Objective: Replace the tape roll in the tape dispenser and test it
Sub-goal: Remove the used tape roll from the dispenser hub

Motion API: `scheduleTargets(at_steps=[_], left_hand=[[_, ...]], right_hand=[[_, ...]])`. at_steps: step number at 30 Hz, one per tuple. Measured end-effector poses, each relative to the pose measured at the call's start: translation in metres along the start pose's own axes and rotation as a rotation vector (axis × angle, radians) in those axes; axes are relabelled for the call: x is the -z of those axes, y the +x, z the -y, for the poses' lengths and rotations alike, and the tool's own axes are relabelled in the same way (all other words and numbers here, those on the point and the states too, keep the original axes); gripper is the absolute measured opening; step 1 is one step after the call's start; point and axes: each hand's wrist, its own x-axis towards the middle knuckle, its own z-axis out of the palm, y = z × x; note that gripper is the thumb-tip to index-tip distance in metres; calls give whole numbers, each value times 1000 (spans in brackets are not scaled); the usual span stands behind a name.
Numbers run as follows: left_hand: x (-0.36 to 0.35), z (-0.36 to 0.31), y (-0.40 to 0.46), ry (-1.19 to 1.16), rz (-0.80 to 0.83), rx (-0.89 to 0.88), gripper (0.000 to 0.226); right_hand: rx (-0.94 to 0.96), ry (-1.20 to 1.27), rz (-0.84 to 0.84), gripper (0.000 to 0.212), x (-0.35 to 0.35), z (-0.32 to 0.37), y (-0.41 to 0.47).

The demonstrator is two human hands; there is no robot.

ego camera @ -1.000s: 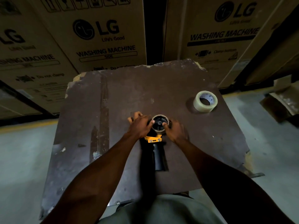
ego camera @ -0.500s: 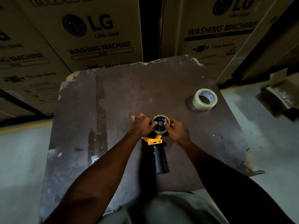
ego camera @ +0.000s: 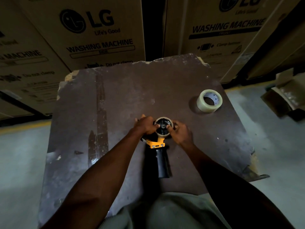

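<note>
A yellow tape dispenser (ego camera: 156, 143) with a black handle lies flat in the middle of a worn brown tabletop (ego camera: 115, 96), handle toward me. A thin, nearly bare cardboard core (ego camera: 163, 134) sits on its black hub. My left hand (ego camera: 145, 124) presses on the dispenser's left side with fingers at the hub. From the right, my right hand (ego camera: 179, 131) grips the core's rim with its fingertips. A full roll of clear tape (ego camera: 209, 101) stands on the table at the far right, apart from both hands.
Large cardboard washing-machine boxes (ego camera: 92, 30) stand close behind the table. A torn cardboard piece (ego camera: 283, 96) lies on the grey floor to the right. The tabletop's edges are chipped and its right corner juts out.
Both hands stay at the hub and core with only slight finger shifts. The camera has tilted a little, so the table sits lower in view.
</note>
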Motion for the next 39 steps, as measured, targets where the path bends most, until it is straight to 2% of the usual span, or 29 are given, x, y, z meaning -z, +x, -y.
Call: scheduleTargets(at_steps=[9, 16, 20, 23, 24, 28, 31, 33, 36, 39], left_hand=[[-4, 1, 3, -46, -51, 34, 39], [-8, 5, 9, -107, -47, 72, 48], [-8, 4, 9, -118, -67, 50, 46], [-6, 6, 6, -93, -84, 10, 41], [-4, 7, 3, -90, -86, -5, 40], [1, 12, -8, -129, -95, -99, 39], [2, 17, -14, -165, -104, -168, 48], [1, 20, -17, -194, -82, -215, 57], [0, 27, -21, -198, 7, -251, 84], [-1, 31, -24, -128, 54, -262, 93]], right_hand=[[-77, 74, -12, 26, -7, -4, 9], [-151, 146, -24, 32, -17, -10, 23], [-146, 176, -32, 15, -17, -8, 25], [-121, 192, -19, 16, -14, -7, 22], [-97, 208, -16, 18, -13, -8, 21], [9, 248, 76, 52, -6, -16, 14], [72, 290, 119, 54, -1, -15, 7], [114, 334, 171, 58, 0, -17, 3], [153, 376, 267, 70, 3, -15, -2], [191, 380, 341, 79, 4, -14, -3]])
